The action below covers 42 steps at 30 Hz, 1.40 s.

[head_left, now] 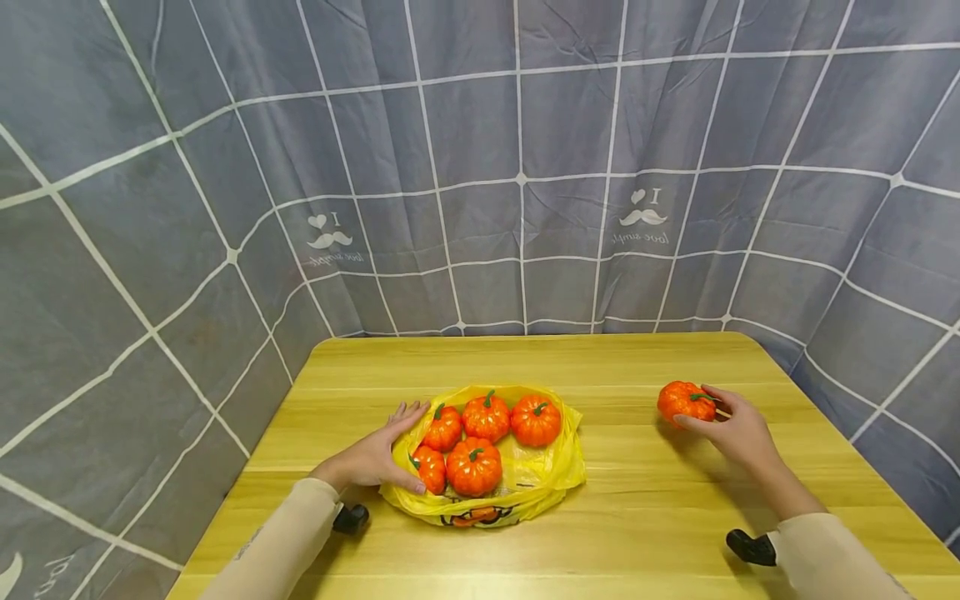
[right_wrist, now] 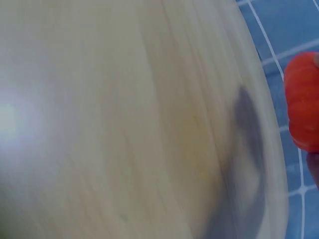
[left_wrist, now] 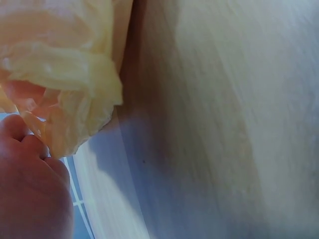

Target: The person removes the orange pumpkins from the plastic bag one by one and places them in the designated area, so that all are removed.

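Note:
My right hand (head_left: 738, 429) holds a small orange toy pumpkin (head_left: 686, 403) with a green stem, above the right part of the table. The same pumpkin (right_wrist: 303, 102) shows at the edge of the right wrist view. At the centre left, a yellow plastic bag (head_left: 558, 475) lies spread open with several more orange pumpkins (head_left: 474, 467) inside. My left hand (head_left: 378, 454) grips the bag's left side, thumb and fingers spread along its rim. In the left wrist view, bent fingers (left_wrist: 35, 147) meet the crumpled bag (left_wrist: 65, 74).
Everything rests on a light wooden table (head_left: 622, 533) with rounded far corners. A grey curtain (head_left: 480, 208) with white grid lines hangs behind it and along both sides. Black wrist-camera parts (head_left: 750, 547) stick out below the sleeves.

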Available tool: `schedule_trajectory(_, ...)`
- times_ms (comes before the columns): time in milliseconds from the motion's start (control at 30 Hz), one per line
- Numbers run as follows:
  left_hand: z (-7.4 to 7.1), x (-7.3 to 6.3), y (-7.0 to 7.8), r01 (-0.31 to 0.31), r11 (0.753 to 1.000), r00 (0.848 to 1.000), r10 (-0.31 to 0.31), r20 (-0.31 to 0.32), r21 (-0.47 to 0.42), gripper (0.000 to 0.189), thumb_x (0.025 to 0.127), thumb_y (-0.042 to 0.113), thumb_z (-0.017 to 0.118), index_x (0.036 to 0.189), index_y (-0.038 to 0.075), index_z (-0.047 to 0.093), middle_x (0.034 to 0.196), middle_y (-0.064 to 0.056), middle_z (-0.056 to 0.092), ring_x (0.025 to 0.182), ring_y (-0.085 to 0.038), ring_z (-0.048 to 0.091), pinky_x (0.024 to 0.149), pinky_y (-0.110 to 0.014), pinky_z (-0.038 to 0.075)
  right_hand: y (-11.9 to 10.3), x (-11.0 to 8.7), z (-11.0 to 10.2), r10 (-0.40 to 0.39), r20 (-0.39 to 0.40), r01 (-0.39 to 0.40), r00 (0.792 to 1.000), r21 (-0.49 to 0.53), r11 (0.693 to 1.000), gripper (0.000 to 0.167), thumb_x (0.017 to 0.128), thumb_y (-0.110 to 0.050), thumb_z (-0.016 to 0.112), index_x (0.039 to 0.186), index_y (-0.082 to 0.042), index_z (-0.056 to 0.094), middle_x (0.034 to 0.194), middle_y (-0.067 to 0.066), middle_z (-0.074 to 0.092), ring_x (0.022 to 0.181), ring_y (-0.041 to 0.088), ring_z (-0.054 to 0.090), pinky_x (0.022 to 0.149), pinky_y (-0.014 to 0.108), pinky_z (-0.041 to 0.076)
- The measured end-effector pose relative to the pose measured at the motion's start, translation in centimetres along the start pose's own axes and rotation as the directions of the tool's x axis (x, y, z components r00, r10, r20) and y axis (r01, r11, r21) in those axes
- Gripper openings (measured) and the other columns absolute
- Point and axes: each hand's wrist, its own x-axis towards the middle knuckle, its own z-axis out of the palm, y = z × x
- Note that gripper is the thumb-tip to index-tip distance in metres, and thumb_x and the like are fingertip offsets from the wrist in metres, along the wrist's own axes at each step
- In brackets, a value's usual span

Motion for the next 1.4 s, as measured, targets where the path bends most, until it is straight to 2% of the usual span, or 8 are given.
schedule_trajectory(100, 0.2, 0.0, 0.0, -0.013, 1.0, 1.0, 0.013, 0.003, -0.006, 0.123, 0.07, 0.034, 0.094, 0.164, 0.025, 0.015, 0.167, -0.016, -0.004, 0.151, -0.036, -0.014, 0.11, -0.073, -0.002, 0.7, -0.1, -0.8, 0.032, 0.0, -0.032, 0.999, -0.032, 0.999, 0.085, 0.087, -0.035, 0.081, 0.145, 0.013, 0.042, 0.143, 0.039, 0.042, 0.124, 0.054, 0.05, 0.081, 0.013, 0.048)
schedule_trajectory(267, 0.2, 0.0, -0.2, -0.032, 0.999, 0.999, 0.032, -0.006, -0.001, 0.123, 0.07, 0.033, 0.094, 0.164, 0.025, 0.015, 0.167, -0.017, -0.002, 0.151, -0.038, -0.013, 0.109, -0.075, 0.0, 1.8, -0.1, -1.2, 0.033, 0.001, -0.033, 0.999, -0.075, 0.997, 0.085, 0.086, -0.034, 0.081, 0.143, 0.017, 0.042, 0.138, 0.041, 0.044, 0.121, 0.054, 0.05, 0.094, 0.05, 0.05)
schedule_trajectory(367, 0.1, 0.0, -0.3, -0.041, 0.999, 0.999, 0.041, -0.008, 0.007, 0.123, 0.07, 0.035, 0.094, 0.164, 0.025, 0.014, 0.167, -0.017, -0.002, 0.15, -0.038, -0.013, 0.109, -0.075, 0.0, 2.3, -0.2, -1.0, 0.023, -0.007, -0.024, 1.0, -0.088, 0.996, 0.086, 0.085, -0.033, 0.082, 0.14, 0.019, 0.043, 0.135, 0.043, 0.045, 0.119, 0.054, 0.05, 0.096, 0.059, 0.047)
schedule_trajectory(867, 0.0, -0.1, -0.2, -0.029, 1.0, 1.0, 0.029, 0.004, -0.01, 0.124, 0.07, 0.036, 0.094, 0.164, 0.027, 0.014, 0.168, -0.014, -0.004, 0.151, -0.034, -0.014, 0.109, -0.074, -0.001, 3.5, 0.1, -1.3, 0.051, -0.032, -0.056, 0.998, -0.166, 0.985, 0.088, 0.085, -0.031, 0.081, 0.14, 0.022, 0.037, 0.133, 0.049, 0.037, 0.119, 0.062, 0.04, 0.099, 0.069, 0.035)
schedule_trajectory(1000, 0.0, -0.1, -0.3, -0.021, 1.0, 1.0, 0.021, 0.011, -0.012, 0.125, 0.069, 0.038, 0.094, 0.164, 0.027, 0.013, 0.168, -0.013, -0.004, 0.151, -0.032, -0.014, 0.11, -0.073, -0.001, 3.6, -0.1, -1.3, 0.054, -0.064, -0.062, 0.997, -0.142, 0.988, 0.104, 0.084, -0.036, 0.082, 0.149, 0.019, 0.023, 0.14, 0.049, 0.028, 0.125, 0.064, 0.032, 0.101, 0.073, 0.03)
schedule_trajectory(1133, 0.0, -0.1, -0.3, -0.025, 1.0, 1.0, 0.025, 0.011, -0.012, 0.124, 0.07, 0.037, 0.094, 0.164, 0.026, 0.013, 0.168, -0.014, -0.004, 0.151, -0.034, -0.014, 0.11, -0.073, -0.001, 2.8, -0.2, -1.5, 0.004, -0.152, -0.02, 0.988, -0.105, 0.994, 0.118, 0.08, -0.038, 0.085, 0.157, 0.008, 0.009, 0.152, 0.044, 0.015, 0.136, 0.061, 0.02, 0.103, 0.076, 0.023)
schedule_trajectory(1233, 0.0, -0.1, -0.3, -0.027, 1.0, 1.0, 0.027, 0.01, -0.008, 0.124, 0.071, 0.037, 0.093, 0.164, 0.025, 0.012, 0.167, -0.015, -0.004, 0.151, -0.036, -0.014, 0.11, -0.073, -0.001, 1.8, -0.1, -2.1, -0.078, -0.199, 0.058, 0.977, -0.105, 0.993, 0.119, 0.077, -0.035, 0.088, 0.16, 0.001, 0.012, 0.157, 0.037, 0.014, 0.142, 0.057, 0.014, 0.105, 0.077, 0.019)
schedule_trajectory(1400, 0.0, -0.1, -0.2, -0.022, 1.0, 1.0, 0.022, 0.009, -0.004, 0.124, 0.071, 0.037, 0.093, 0.164, 0.026, 0.012, 0.167, -0.014, -0.004, 0.151, -0.035, -0.014, 0.11, -0.073, -0.001, 0.3, 0.3, -2.9, -0.151, -0.197, 0.13, 0.969, -0.118, 0.984, 0.116, 0.074, -0.035, 0.09, 0.16, -0.002, 0.018, 0.16, 0.031, 0.018, 0.144, 0.053, 0.013, 0.106, 0.077, 0.016)
